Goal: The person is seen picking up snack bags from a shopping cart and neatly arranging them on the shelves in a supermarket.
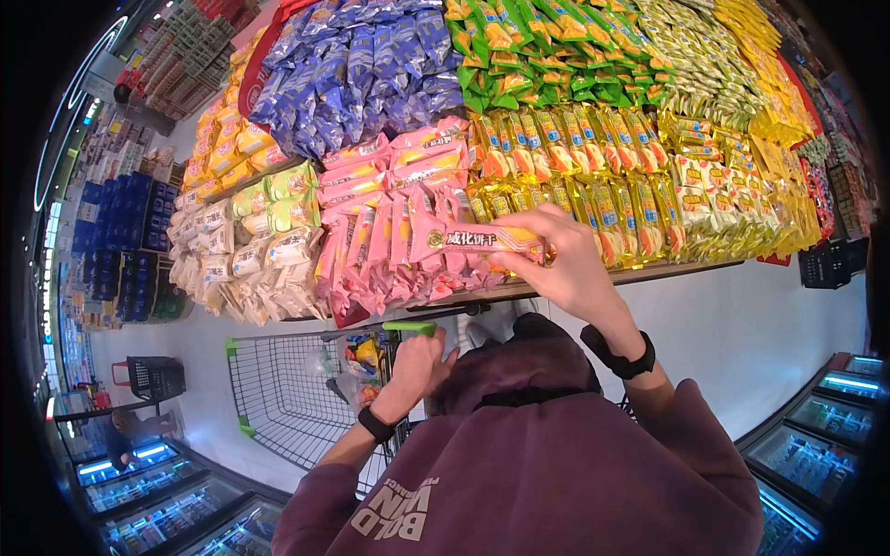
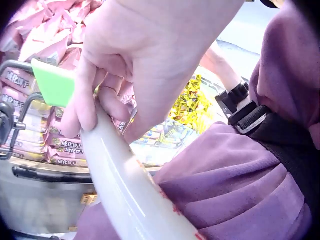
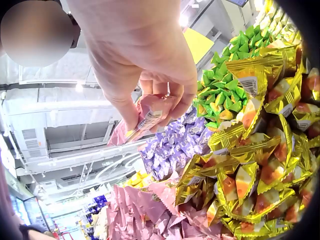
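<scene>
A pink packet of wafer biscuits [image 1: 468, 238] is pinched between the thumb and fingers of my right hand [image 1: 565, 259], above the front of the display. In the right wrist view the same packet [image 3: 152, 114] shows its barcode side, under the curled fingers. My left hand [image 1: 419, 369] grips the handle of the shopping cart near its green end [image 1: 410, 327]. Seen from the left wrist, the handle [image 2: 117, 175] is a smooth white bar, with the fingers and thumb around it. Similar pink packets [image 1: 399, 232] lie heaped just left of the right hand.
Gold-wrapped snacks [image 1: 640, 218] fill the display right of the pink ones; blue [image 1: 362, 74] and green packets [image 1: 547, 56] lie behind. The wire cart [image 1: 287, 380] stands below the display edge, with several bagged goods [image 1: 363, 357] inside. Lit freezers [image 1: 820, 431] line the aisle.
</scene>
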`<state>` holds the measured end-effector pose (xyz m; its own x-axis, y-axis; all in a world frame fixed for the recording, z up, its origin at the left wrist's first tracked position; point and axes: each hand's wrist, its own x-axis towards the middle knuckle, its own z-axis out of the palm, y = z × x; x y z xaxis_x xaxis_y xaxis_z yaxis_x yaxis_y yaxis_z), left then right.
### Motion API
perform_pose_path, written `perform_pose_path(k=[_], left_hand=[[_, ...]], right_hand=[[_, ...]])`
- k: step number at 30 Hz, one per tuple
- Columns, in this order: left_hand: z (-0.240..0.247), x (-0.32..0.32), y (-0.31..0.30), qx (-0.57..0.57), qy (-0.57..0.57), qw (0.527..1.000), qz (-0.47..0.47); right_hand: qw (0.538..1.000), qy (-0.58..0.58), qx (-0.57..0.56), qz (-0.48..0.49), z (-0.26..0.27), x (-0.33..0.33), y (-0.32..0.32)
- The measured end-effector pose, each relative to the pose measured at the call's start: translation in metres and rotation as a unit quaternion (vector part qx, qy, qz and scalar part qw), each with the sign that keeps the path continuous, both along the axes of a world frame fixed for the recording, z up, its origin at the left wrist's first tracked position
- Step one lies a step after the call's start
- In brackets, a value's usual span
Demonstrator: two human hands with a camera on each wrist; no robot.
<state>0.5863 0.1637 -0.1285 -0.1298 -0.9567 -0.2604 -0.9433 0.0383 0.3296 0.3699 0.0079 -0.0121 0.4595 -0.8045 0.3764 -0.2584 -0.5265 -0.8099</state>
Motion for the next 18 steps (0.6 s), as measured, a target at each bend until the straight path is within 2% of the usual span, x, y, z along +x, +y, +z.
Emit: perform_pose_path(k=[4,5,7,10,18], left_hand=[[-0.007,0.012,0.002,0.005,-0.016,1.000,-0.001],[-0.016,0.015,0.006,-0.036,-0.020,0.999,0.002],[-0.019,0.020,0.010,-0.042,-0.011,0.999,0.009],[-0.020,0.024,0.014,-0.045,-0.011,0.999,0.017],[-0.011,0.018,0.018,-0.054,-0.050,0.997,0.021]], right_hand=[[1.000,-0.001,-0.012,-0.019,-0.003,-0.001,0.015],[1.000,0.000,-0.022,-0.022,-0.005,0.000,0.016],[0.999,0.001,-0.039,-0.026,-0.010,0.001,0.022],[0.999,0.021,-0.017,-0.025,-0.007,0.003,0.030],[0.998,-0.012,-0.063,-0.015,-0.017,0.014,0.038]])
